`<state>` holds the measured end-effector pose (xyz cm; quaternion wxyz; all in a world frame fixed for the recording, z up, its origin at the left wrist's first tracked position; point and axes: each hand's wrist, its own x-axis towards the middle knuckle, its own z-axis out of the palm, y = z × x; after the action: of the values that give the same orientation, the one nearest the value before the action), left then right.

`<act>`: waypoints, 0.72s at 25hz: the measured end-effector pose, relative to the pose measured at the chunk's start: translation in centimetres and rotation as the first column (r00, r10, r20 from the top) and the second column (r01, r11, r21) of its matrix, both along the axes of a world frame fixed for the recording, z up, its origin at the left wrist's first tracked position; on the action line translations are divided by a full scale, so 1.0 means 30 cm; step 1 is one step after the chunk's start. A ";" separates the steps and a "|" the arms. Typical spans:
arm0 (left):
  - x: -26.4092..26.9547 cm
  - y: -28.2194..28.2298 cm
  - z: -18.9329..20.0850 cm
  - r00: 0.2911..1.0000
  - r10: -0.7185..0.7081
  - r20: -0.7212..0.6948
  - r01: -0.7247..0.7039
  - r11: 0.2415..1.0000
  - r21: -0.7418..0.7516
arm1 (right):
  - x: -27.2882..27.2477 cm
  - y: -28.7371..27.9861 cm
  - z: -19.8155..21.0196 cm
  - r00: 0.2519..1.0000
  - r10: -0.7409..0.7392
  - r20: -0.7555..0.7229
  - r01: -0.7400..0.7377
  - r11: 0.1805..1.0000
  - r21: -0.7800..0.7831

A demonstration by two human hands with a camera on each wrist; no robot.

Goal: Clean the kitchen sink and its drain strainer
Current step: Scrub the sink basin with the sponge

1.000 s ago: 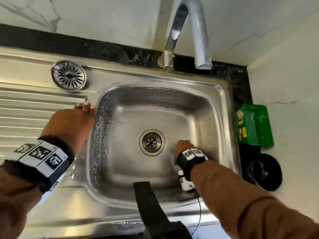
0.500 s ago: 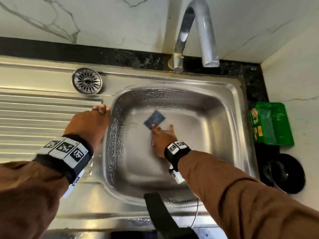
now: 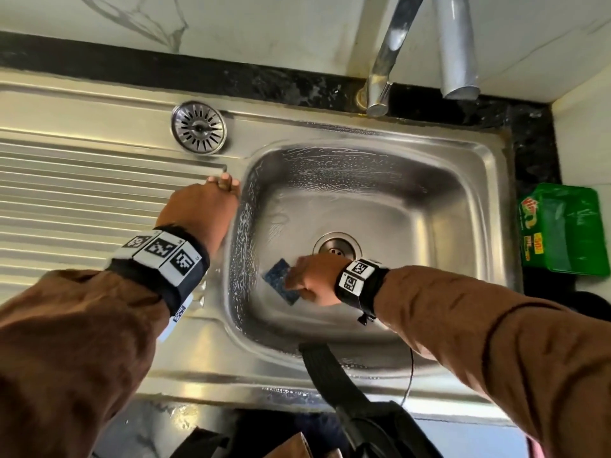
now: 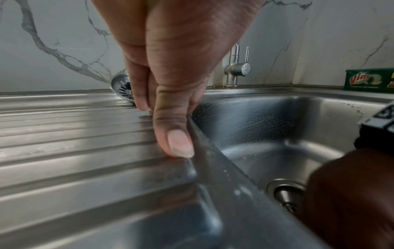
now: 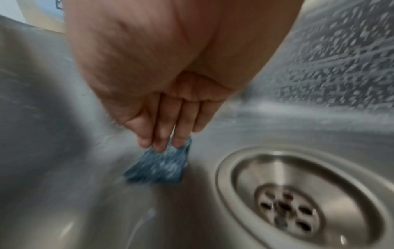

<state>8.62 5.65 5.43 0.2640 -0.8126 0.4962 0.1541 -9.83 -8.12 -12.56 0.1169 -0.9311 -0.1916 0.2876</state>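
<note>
The steel sink basin (image 3: 429, 193) is streaked with soapy film on its walls. Its open drain (image 3: 337, 247) (image 5: 298, 207) sits in the floor, part hidden by my wrist in the head view. The round drain strainer (image 3: 198, 127) (image 4: 121, 89) lies on the rim at the back left. My right hand (image 3: 310, 282) (image 5: 166, 131) presses a blue scrub pad (image 3: 281, 282) (image 5: 157, 166) onto the basin floor just left of the drain, fingers straight, thumb hidden. My left hand (image 3: 211, 206) (image 4: 170, 118) rests on the basin's left rim with straight fingertips and holds nothing.
A ribbed drainboard (image 3: 82, 193) stretches left of the basin. The faucet (image 3: 456, 44) arches over the back rim. A green Vim soap box (image 3: 562, 233) (image 4: 366, 79) stands on the right counter. A black strap (image 3: 330, 375) hangs over the front rim.
My right hand has swept the blue pad from the back of the basin floor down to the front left of the drain. The left hand stays on the rim.
</note>
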 end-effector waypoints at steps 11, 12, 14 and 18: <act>0.002 -0.002 -0.041 0.999 -0.028 0.041 0.026 0.999 0.045 | -0.016 -0.010 -0.070 0.963 -0.236 0.132 0.243 0.969 -0.043; 0.003 0.001 -0.038 0.999 -0.012 0.030 0.011 1.000 0.030 | -0.078 0.044 -0.053 0.995 0.096 0.030 -0.097 0.993 0.062; 0.010 0.012 -0.037 0.999 0.038 -0.017 -0.038 0.999 -0.007 | -0.087 -0.010 -0.038 0.934 0.349 0.079 -0.356 0.927 0.115; 0.019 0.011 -0.056 0.998 0.058 -0.010 -0.058 0.998 0.001 | 0.013 -0.224 -0.041 0.811 -0.566 0.151 0.585 0.771 -0.253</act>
<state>9.18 5.97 3.75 0.2573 -0.8257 0.4738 0.1658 -9.45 -14.85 -13.79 0.0564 -0.9606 0.1426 0.2319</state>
